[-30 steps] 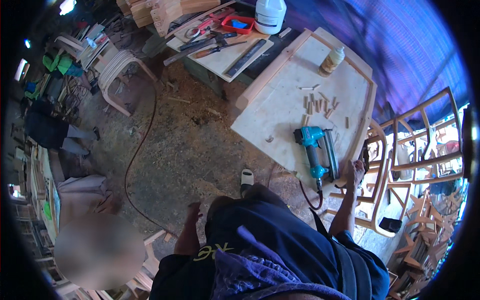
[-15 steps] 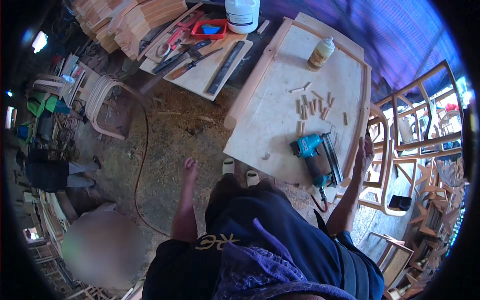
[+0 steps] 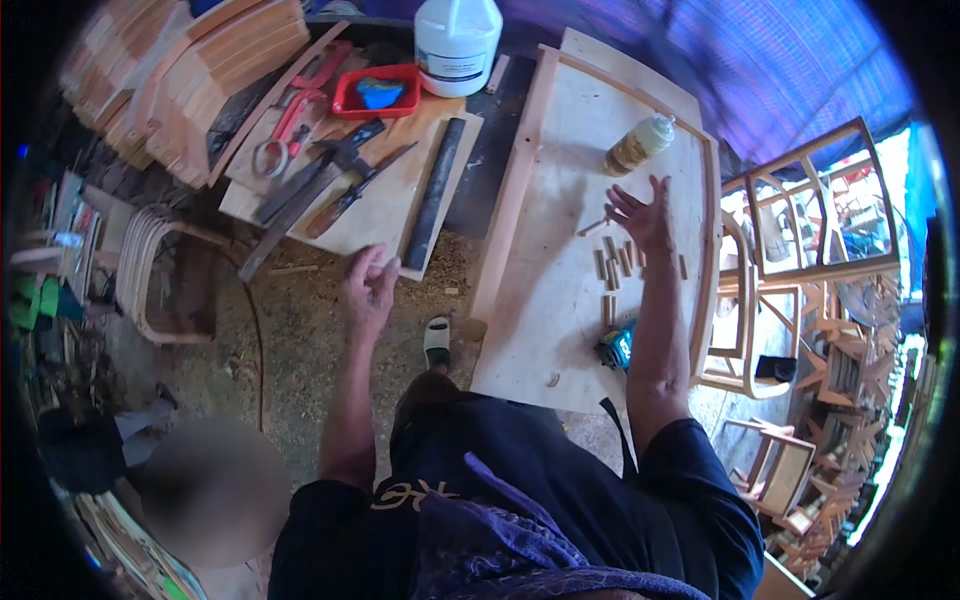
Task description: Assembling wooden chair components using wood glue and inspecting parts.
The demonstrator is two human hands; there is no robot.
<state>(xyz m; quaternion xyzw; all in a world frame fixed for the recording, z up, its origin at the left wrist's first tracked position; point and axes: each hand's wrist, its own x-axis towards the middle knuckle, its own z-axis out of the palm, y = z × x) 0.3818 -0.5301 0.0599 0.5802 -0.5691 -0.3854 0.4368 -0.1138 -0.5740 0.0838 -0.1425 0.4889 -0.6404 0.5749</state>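
My right hand (image 3: 643, 216) hovers above the pale worktop (image 3: 540, 280) with its fingers spread and nothing in them. Just beyond the fingertips stands a squeeze bottle (image 3: 638, 146) with yellowish-brown contents. Several short wooden dowels (image 3: 612, 268) lie under and beside that hand, some hidden by it. A teal nail gun (image 3: 616, 348) shows only in part behind my right forearm. My left hand (image 3: 371, 290) is empty, its fingers loosely bent and apart, in the air by the near edge of a small board (image 3: 390, 205). Nearest to it is a dark bar (image 3: 433, 195) on that board.
A hammer (image 3: 345, 155), a chisel-like tool (image 3: 350, 200), a tape roll (image 3: 270, 158), a red tray (image 3: 348, 92) and a white jug (image 3: 458, 50) stand or lie at the back left. Chair frames (image 3: 815, 200) are at the right. A hose (image 3: 258, 340) crosses the floor.
My right hand has moved from the worktop's right edge forward and left, over the dowels toward the bottle. My left hand has risen forward. The view has shifted closer to the worktop.
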